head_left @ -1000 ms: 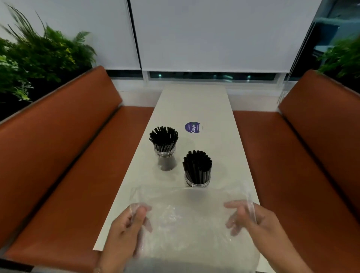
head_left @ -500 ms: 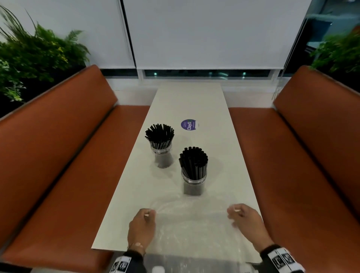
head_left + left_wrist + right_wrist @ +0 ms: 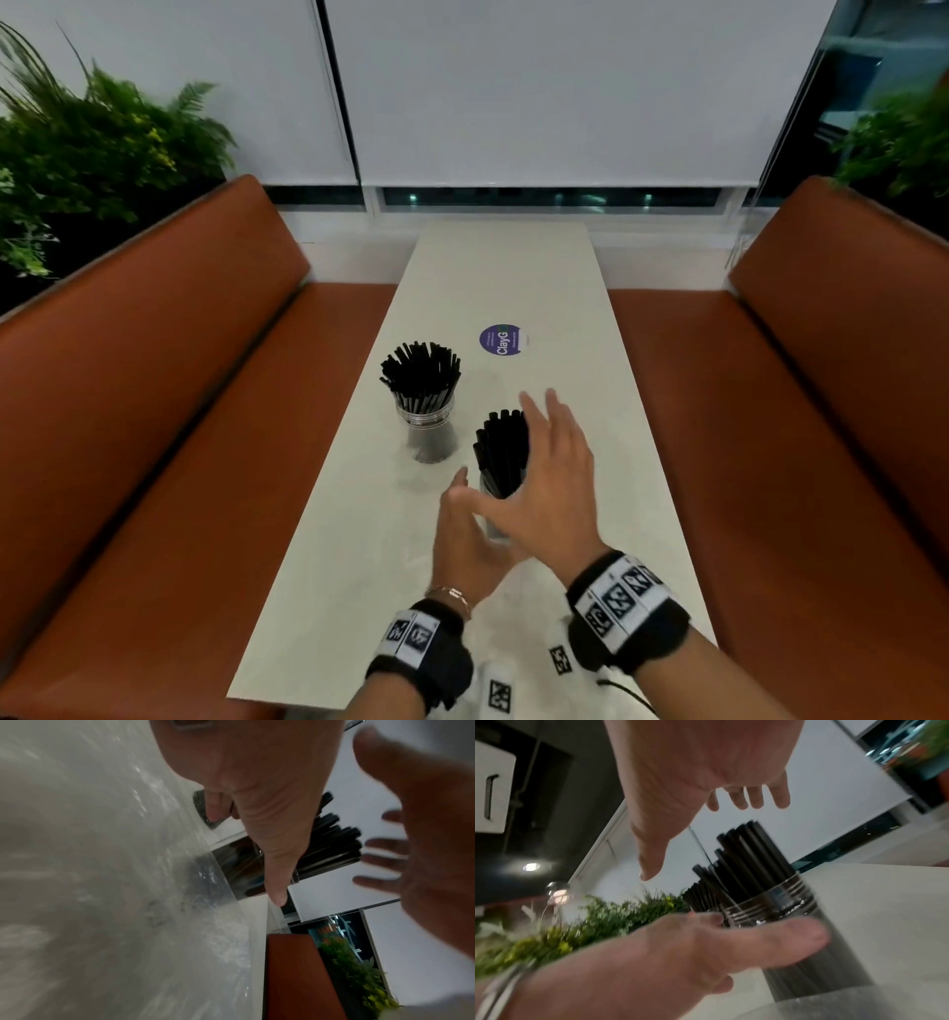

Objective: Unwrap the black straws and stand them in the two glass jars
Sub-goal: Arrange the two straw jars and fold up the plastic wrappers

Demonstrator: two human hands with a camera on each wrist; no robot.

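Two glass jars stand on the white table point(image 3: 565, 288), each packed with upright black straws. The far jar point(image 3: 427, 431) is to the left. The near jar point(image 3: 494, 493) stands between my two hands, its straws point(image 3: 502, 447) sticking up above them. My left hand point(image 3: 462, 534) is open just left of its glass, thumb forward. My right hand point(image 3: 554, 462) is open with spread fingers at the right of the straws. In the right wrist view the left hand point(image 3: 706, 943) lies close against the near jar point(image 3: 782, 912); I cannot tell if it touches. Neither hand holds anything.
Clear plastic wrap point(image 3: 102, 882) lies flat on the table in front of the near jar. A round purple sticker point(image 3: 502, 339) sits further back. Orange bench seats point(image 3: 154, 437) flank the table on both sides, with plants point(image 3: 92, 154) behind them.
Both hands have let go of the clear plastic wrap, which now lies on the table, and have moved forward to either side of the near jar.
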